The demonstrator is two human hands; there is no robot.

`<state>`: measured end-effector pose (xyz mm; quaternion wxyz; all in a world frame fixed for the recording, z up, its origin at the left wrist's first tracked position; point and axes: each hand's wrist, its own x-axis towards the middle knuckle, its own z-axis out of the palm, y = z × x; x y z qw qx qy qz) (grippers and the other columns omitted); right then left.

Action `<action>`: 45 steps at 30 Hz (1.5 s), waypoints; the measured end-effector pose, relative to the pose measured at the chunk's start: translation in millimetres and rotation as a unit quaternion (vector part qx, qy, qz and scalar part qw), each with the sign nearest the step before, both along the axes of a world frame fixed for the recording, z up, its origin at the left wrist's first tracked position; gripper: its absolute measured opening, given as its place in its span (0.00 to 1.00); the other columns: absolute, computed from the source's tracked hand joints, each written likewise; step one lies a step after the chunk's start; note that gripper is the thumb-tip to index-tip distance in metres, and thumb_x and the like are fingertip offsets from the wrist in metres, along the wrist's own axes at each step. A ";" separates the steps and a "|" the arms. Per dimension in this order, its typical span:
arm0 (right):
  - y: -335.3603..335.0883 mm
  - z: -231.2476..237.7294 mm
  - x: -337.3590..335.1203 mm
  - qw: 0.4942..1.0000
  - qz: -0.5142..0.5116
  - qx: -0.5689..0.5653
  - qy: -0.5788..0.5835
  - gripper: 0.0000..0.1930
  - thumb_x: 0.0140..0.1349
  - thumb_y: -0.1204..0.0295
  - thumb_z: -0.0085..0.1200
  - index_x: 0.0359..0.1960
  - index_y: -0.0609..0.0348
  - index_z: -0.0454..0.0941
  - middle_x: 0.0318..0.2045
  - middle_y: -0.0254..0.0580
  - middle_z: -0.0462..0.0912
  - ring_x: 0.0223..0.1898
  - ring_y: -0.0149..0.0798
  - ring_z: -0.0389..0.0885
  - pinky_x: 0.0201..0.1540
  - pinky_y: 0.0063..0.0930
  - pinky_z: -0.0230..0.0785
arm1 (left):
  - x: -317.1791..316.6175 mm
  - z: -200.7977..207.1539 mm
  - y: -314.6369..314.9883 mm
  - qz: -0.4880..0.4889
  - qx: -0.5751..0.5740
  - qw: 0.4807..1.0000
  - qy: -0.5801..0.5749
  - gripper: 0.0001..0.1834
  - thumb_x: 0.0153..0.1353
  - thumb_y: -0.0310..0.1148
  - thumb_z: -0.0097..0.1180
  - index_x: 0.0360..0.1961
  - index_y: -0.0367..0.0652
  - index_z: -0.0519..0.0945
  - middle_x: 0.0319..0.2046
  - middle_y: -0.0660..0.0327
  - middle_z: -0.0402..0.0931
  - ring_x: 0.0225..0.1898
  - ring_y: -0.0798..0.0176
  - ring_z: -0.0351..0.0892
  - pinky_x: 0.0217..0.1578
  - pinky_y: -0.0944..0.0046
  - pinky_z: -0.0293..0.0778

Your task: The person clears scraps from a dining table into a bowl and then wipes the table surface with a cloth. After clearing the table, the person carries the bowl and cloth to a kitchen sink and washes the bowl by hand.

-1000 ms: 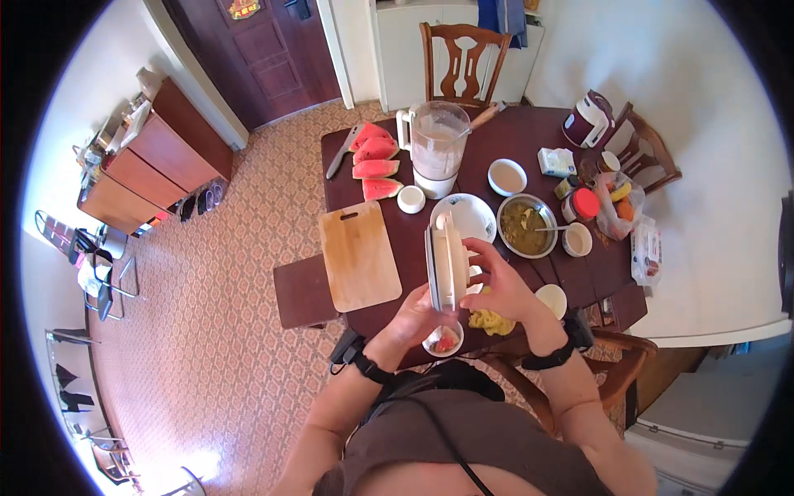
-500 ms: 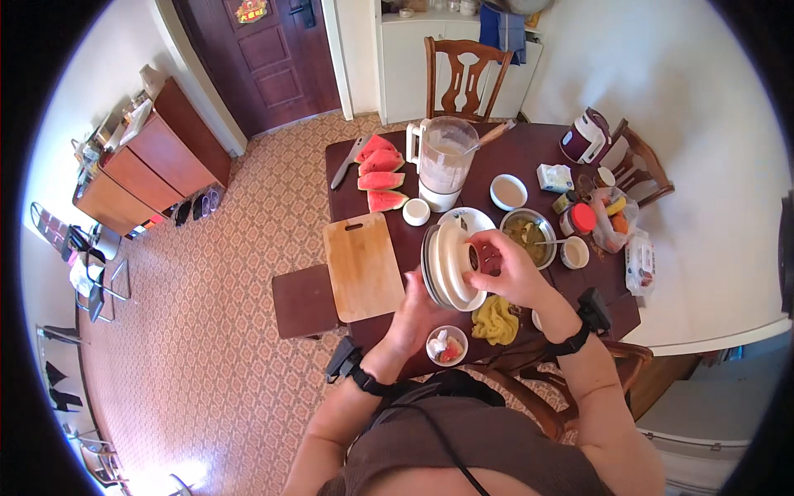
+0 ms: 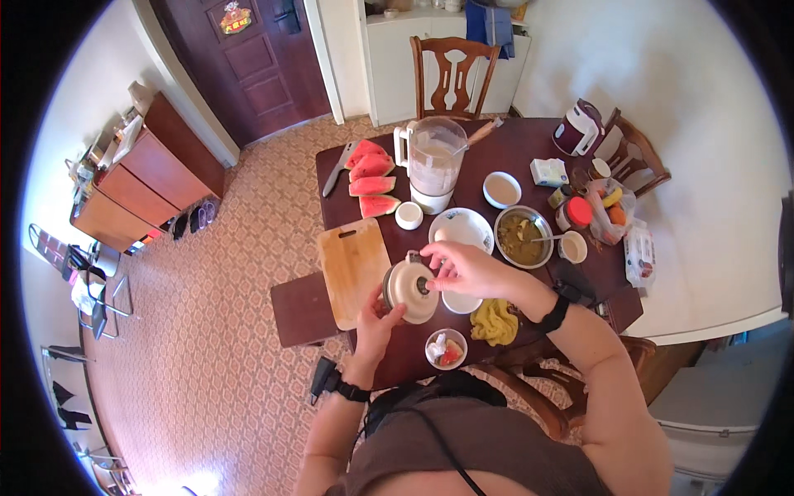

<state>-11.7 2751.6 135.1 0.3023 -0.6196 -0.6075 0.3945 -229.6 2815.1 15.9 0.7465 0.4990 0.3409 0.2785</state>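
A round cream lid [image 3: 402, 304] with a dark hole at its centre and a dark rim is up off the near part of the table. My left hand [image 3: 376, 326] grips its left edge, thumb on the top face. My right hand [image 3: 467, 269] is at its right side, fingers curled by the small tab and centre. Some right fingertips are hard to make out. Under and beside that hand lie a large white bowl [image 3: 475, 221] and another white dish [image 3: 460, 304]. Just nearer me stands a small bowl [image 3: 432, 360] with red and white scraps.
A blender jug [image 3: 436, 161] with pale residue stands beyond the hands. Watermelon slices [image 3: 372, 185], a knife [image 3: 337, 172] and a cutting board [image 3: 356, 277] are left. Right are a metal bowl of food [image 3: 519, 250], a red-lidded jar [image 3: 576, 212] and a yellow cloth [image 3: 495, 322].
Both hands have moved left with the lid, and it has tilted so its round top faces up. The white bowl and dish have come into fuller view.
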 end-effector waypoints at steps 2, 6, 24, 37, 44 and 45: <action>7.2 -15.2 17.0 0.998 -0.009 0.024 -0.058 0.26 0.54 0.67 0.60 0.52 0.61 0.64 0.35 0.41 0.75 0.29 0.30 0.78 0.33 0.23 0.72 | -7.9 -17.7 6.5 0.011 -0.023 0.999 0.019 0.32 0.55 0.28 0.59 0.60 0.37 0.61 0.37 0.59 0.76 0.36 0.70 0.76 0.31 0.72 0.73; 34.8 -24.2 93.4 0.939 -0.278 0.070 0.189 0.32 0.54 0.61 0.60 0.55 0.64 0.59 0.32 0.44 0.75 0.23 0.30 0.75 0.25 0.23 0.70 | -48.9 -67.7 21.6 0.047 -0.093 0.993 0.058 0.28 0.56 0.29 0.57 0.59 0.42 0.64 0.35 0.63 0.77 0.34 0.71 0.76 0.31 0.72 0.73; 139.0 9.3 173.0 0.924 -0.348 0.149 0.056 0.11 0.60 0.66 0.52 0.33 0.62 0.75 0.23 0.37 0.78 0.20 0.27 0.77 0.21 0.20 0.73 | -66.0 -134.0 54.1 0.091 -0.170 0.979 0.068 0.23 0.60 0.31 0.48 0.58 0.44 0.65 0.47 0.61 0.71 0.46 0.66 0.71 0.44 0.62 0.70; 124.6 37.0 175.7 0.968 -0.239 0.078 -0.005 0.10 0.58 0.68 0.52 0.33 0.63 0.76 0.22 0.37 0.78 0.20 0.28 0.78 0.21 0.20 0.73 | -31.3 -127.5 56.8 0.059 -0.171 0.979 0.098 0.27 0.58 0.34 0.54 0.59 0.45 0.64 0.46 0.61 0.70 0.46 0.65 0.72 0.43 0.63 0.70; 123.8 18.5 174.0 0.951 -0.260 0.141 0.091 0.10 0.60 0.68 0.52 0.36 0.65 0.74 0.23 0.36 0.77 0.21 0.28 0.77 0.22 0.19 0.73 | -12.3 -146.3 59.8 0.069 -0.038 0.981 0.178 0.37 0.49 0.35 0.66 0.59 0.41 0.61 0.44 0.59 0.71 0.41 0.66 0.74 0.35 0.66 0.73; 122.5 18.9 174.0 0.955 -0.259 0.138 0.048 0.10 0.60 0.68 0.53 0.34 0.63 0.75 0.22 0.36 0.77 0.21 0.28 0.78 0.21 0.20 0.72 | -7.1 -146.0 59.8 0.067 -0.040 0.981 0.178 0.37 0.49 0.35 0.66 0.59 0.41 0.61 0.44 0.59 0.71 0.41 0.66 0.74 0.35 0.66 0.73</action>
